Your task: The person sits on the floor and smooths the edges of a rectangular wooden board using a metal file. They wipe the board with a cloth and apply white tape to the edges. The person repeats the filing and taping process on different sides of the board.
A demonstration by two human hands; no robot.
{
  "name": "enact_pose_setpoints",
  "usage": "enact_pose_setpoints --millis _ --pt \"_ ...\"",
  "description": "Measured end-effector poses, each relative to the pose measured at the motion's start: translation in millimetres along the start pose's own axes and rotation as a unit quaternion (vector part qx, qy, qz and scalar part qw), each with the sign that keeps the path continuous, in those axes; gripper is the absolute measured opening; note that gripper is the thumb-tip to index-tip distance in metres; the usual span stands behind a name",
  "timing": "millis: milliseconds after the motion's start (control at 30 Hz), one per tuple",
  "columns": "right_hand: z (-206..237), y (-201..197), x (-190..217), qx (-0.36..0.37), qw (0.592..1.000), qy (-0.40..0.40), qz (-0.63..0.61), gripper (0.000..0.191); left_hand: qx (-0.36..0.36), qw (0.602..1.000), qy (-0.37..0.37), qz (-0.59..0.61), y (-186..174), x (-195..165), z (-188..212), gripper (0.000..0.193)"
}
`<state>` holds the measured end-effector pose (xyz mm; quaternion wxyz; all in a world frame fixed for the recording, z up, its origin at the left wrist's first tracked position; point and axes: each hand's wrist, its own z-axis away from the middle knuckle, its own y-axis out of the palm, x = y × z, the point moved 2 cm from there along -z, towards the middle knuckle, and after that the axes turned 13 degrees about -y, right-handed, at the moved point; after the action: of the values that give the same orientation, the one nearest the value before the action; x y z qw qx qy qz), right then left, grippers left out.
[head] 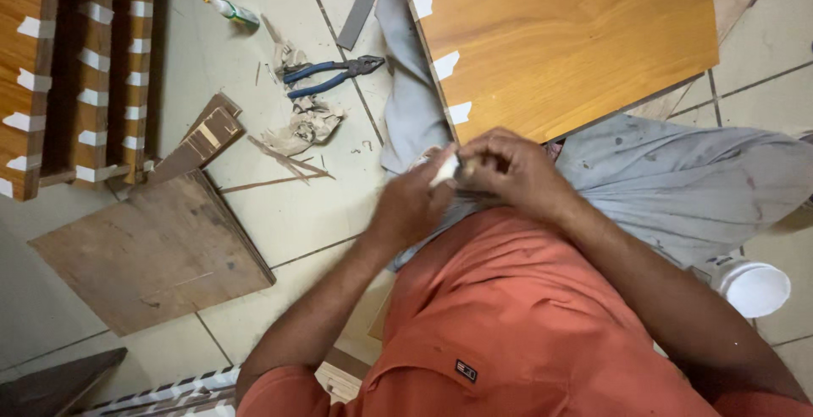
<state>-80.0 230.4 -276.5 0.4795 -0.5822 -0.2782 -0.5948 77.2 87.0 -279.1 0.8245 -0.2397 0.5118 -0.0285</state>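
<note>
Wood panel (559,36) lies beyond both hands; pliers (330,74) lie apart.

Blue-handled pliers (332,73) are lying on the tiled floor (279,205) beside crumpled paper (306,126); a white tub (752,287) is sitting nearby.

I see a small white roll of tape (444,170), mostly hidden, pinched between both hands just below the edge of a tilted orange-brown wooden panel (559,36) carrying white tape strips along its left edge.

Tiled floor (296,205) carries pliers (330,74), plywood sheet (152,252) (worn), glue bottle (233,12).
</note>
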Motion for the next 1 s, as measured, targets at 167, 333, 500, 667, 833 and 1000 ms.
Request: enact_pose_setpoints --millis 167,333,500,667,833,1000 --pt "5 6 -13 -0.012 0.999 0.028 -0.033 0.014 -0.002 0.996 0.037 -0.08 13 -20 9 0.057" --pt "5 4 -15 -0.039 0.999 -0.015 0.011 0.019 0.032 0.996 -0.065 -0.048 16 -2 1 0.072" --pt "-4 -2 -15 -0.066 0.993 -0.017 0.097 0.018 0.066 0.991 -0.116 0.016 12 13 -32 0.037" --pt "-15 -7 -10 -0.058 0.986 -0.001 0.157 0.018 0.21 0.931 -0.291 0.065 5 17 -62 0.031" --pt "-19 -6 8 -0.048 0.943 -0.1 0.313 0.019 0.277 0.88 -0.349 0.166 -1 13 -70 0.03" --pt "-30 -22 5 -0.04 0.961 0.048 0.268 0.042 0.272 0.89 -0.34 0.137 0 30 -78 0.025"
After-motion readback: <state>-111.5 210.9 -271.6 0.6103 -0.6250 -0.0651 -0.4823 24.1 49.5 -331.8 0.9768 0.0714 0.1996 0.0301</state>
